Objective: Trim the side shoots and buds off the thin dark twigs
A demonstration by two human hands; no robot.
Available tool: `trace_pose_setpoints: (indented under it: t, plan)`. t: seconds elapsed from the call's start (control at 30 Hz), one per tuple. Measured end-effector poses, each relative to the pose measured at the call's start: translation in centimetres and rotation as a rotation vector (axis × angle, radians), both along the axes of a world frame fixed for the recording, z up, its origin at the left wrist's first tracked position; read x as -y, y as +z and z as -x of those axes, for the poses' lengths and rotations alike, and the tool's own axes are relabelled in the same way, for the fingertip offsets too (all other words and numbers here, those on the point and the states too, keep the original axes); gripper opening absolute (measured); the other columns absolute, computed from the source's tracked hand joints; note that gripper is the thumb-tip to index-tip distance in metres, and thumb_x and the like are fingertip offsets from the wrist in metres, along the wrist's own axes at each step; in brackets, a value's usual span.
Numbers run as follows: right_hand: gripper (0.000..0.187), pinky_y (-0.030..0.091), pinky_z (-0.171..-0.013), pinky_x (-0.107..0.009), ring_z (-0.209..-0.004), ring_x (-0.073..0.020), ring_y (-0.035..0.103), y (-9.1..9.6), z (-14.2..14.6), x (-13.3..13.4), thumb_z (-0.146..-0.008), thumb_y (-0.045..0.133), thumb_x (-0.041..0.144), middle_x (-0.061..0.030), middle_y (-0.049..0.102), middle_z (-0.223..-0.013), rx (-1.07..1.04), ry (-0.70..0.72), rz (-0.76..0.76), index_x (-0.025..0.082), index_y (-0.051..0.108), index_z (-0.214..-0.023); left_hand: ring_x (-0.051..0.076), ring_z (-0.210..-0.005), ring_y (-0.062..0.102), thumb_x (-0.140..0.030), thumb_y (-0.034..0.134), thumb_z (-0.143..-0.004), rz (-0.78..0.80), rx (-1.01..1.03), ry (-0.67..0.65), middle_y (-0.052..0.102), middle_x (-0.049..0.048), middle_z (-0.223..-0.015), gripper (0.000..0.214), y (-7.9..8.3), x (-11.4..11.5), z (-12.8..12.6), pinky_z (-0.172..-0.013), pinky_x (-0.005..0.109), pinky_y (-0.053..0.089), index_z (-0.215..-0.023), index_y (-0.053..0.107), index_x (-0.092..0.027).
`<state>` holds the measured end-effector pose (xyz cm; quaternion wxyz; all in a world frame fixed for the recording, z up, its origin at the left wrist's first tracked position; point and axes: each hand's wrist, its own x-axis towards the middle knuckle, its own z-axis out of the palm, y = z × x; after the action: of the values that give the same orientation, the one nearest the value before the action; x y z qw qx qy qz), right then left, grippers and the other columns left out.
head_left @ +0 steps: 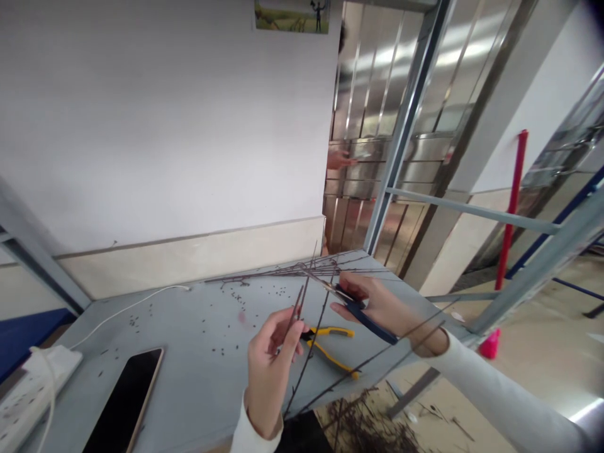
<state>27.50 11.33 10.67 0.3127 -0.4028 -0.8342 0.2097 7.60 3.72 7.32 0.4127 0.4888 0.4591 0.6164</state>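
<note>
The left hand pinched twigs, partly hiding yellow pliers by the tabletop's near edge; the right hand gripped a blurred tool.

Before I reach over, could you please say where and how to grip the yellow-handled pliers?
I'd probably grip the yellow handles, coming from the right: they splay open that way on the table, while the left hand overlaps the pliers' head in this view.

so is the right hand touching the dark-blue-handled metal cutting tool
Touching: the head view shows the right hand closed around the dark-blue-handled metal cutting tool, its fingers curled over the handles.
</note>
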Motion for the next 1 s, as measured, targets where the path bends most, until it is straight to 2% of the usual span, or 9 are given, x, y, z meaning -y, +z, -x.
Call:
trace_pose_setpoints:
  t: [0.07,0.13,0.2,0.37,0.47,0.53,0.73,0.87,1.0]
  plan:
    - [0.033,0.029,-0.047,-0.022,-0.049,-0.0101,0.037,-0.4,0.1,0.1,-0.075,0.06,0.041,0.0066,0.04,-0.056,0.039,-0.042,-0.042,0.023,0.034,-0.067,0.007,-0.045,0.047,-0.04,0.063,-0.078,0.021,0.001,0.004,0.064,0.0013,-0.065,0.029,0.1,0.2,0.1,-0.039,0.017,0.039,-0.092,0.066,-0.015]
    - [0.029,0.028,-0.047,-0.022,-0.046,-0.0102,0.039,-0.9,0.2,0.2,-0.075,0.059,0.039,0.0068,0.044,-0.053,0.091,-0.143,-0.128,0.023,0.035,-0.068,0.005,-0.041,0.044,-0.041,0.063,-0.078,0.052,0.0,-0.014,0.063,-0.0003,-0.062,0.028,0.0,0.4,0.2,-0.036,0.015,0.035,-0.089,0.065,-0.016]
    - [0.023,0.027,-0.046,-0.022,-0.044,-0.0106,0.043,-1.7,0.4,0.4,-0.073,0.058,0.037,0.0063,0.049,-0.052,0.137,-0.268,-0.287,0.023,0.04,-0.069,0.003,-0.037,0.041,-0.042,0.063,-0.079,0.082,0.003,-0.032,0.061,-0.0013,-0.06,0.027,-0.1,0.5,0.2,-0.032,0.013,0.031,-0.084,0.063,-0.016]
    - [0.009,0.03,-0.047,-0.022,-0.05,-0.0135,0.056,-3.6,1.0,0.5,-0.071,0.054,0.025,0.001,0.058,-0.057,0.151,-0.531,-0.796,0.022,0.045,-0.07,0.003,-0.03,0.039,-0.045,0.062,-0.078,0.118,0.046,-0.059,0.059,-0.0033,-0.055,0.029,0.3,0.9,-0.3,-0.027,0.012,0.029,-0.075,0.058,-0.016]
    - [0.01,0.033,-0.049,-0.022,-0.05,-0.0139,0.056,-4.3,1.5,0.6,-0.071,0.052,0.021,0.001,0.056,-0.054,0.113,-0.59,-0.9,0.022,0.042,-0.07,0.003,-0.028,0.04,-0.047,0.061,-0.078,0.123,0.078,-0.068,0.058,-0.0036,-0.052,0.031,0.6,1.2,-0.5,-0.025,0.013,0.027,-0.074,0.056,-0.017]
    - [0.013,0.032,-0.047,-0.021,-0.047,-0.0127,0.054,-4.4,2.0,0.9,-0.072,0.053,0.024,0.0026,0.055,-0.054,0.052,-0.567,-0.821,0.022,0.04,-0.073,0.003,-0.028,0.039,-0.046,0.061,-0.079,0.111,0.075,-0.067,0.058,-0.0033,-0.052,0.03,0.7,1.3,-0.5,-0.025,0.013,0.027,-0.074,0.056,-0.017]
    - [0.031,0.032,-0.045,-0.02,-0.042,-0.0093,0.042,-3.2,3.3,2.5,-0.075,0.059,0.037,0.0083,0.044,-0.052,-0.081,-0.282,-0.261,0.024,0.031,-0.073,0.003,-0.037,0.041,-0.039,0.061,-0.081,0.024,-0.014,-0.014,0.061,-0.002,-0.056,0.023,0.2,0.7,0.8,-0.034,0.013,0.031,-0.079,0.061,-0.016]
    - [0.038,0.03,-0.044,-0.02,-0.045,-0.0078,0.032,-2.8,3.1,2.9,-0.074,0.063,0.039,0.0087,0.034,-0.053,-0.15,-0.167,-0.026,0.024,0.029,-0.065,0.005,-0.039,0.041,-0.038,0.063,-0.079,0.001,-0.032,0.041,0.063,-0.0013,-0.056,0.022,0.1,0.3,1.6,-0.036,0.015,0.033,-0.084,0.065,-0.016]
    - [0.041,0.029,-0.04,-0.02,-0.042,-0.0068,0.033,-3.2,2.9,3.2,-0.073,0.065,0.045,0.0087,0.032,-0.052,-0.258,-0.046,0.259,0.023,0.031,-0.063,0.006,-0.039,0.042,-0.039,0.064,-0.078,0.001,-0.042,0.088,0.065,0.0001,-0.058,0.025,0.0,-0.1,1.9,-0.035,0.017,0.033,-0.086,0.067,-0.016]
